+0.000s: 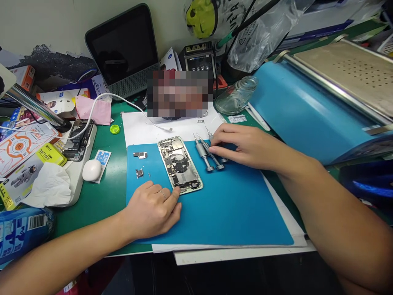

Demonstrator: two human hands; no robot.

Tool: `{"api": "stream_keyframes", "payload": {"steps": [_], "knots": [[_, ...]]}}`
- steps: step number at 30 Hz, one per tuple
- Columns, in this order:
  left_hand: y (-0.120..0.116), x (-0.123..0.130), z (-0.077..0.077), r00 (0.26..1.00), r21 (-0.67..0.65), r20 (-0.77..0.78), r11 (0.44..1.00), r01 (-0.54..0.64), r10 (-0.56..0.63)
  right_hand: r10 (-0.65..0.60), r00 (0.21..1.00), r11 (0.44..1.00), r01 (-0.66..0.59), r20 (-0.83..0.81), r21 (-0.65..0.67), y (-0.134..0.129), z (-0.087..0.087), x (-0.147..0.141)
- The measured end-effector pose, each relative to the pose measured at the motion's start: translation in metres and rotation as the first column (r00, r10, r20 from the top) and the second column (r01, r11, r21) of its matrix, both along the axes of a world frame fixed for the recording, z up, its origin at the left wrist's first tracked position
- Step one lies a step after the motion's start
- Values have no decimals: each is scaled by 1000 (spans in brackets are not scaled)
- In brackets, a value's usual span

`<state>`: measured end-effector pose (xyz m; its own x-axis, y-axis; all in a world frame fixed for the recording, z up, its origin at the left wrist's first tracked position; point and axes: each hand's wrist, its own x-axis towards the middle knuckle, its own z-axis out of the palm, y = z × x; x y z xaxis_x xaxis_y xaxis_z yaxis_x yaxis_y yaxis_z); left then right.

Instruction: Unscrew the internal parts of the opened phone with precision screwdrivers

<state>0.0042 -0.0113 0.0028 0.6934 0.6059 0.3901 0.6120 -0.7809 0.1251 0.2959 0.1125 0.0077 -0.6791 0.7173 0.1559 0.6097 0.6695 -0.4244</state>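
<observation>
An opened phone (181, 166) lies on the blue mat (227, 205), its inner parts showing. My left hand (155, 209) rests by its lower left corner, the index fingertip touching the phone's edge and the other fingers curled; nothing shows in it. Several grey screwdrivers (203, 155) lie side by side to the right of the phone. Over the rightmost ones is my right hand (242, 145), thumb and index finger near the handles; whether it grips one cannot be made out. Small metal parts (140, 155) and a small component (139, 173) sit left of the phone.
A white cable (119, 98) arches over the back left. Behind the mat are a tablet-like screen (123, 45) and a glass jar (236, 96). A blue roll-shaped device (301, 110) stands right. On the left are a white earbud case (91, 170), tissue (50, 186) and boxes.
</observation>
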Motion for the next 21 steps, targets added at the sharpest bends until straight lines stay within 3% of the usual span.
{"api": "stream_keyframes", "payload": {"steps": [13,21], "knots": [[0,0,1,1000,8,-5,1000,-4,4,1,999,999,0,-33,38,-2,3,-3],[1,0,0,1000,-5,7,1000,-2,2,107,994,992,-106,-8,66,-7,4,-6]]}}
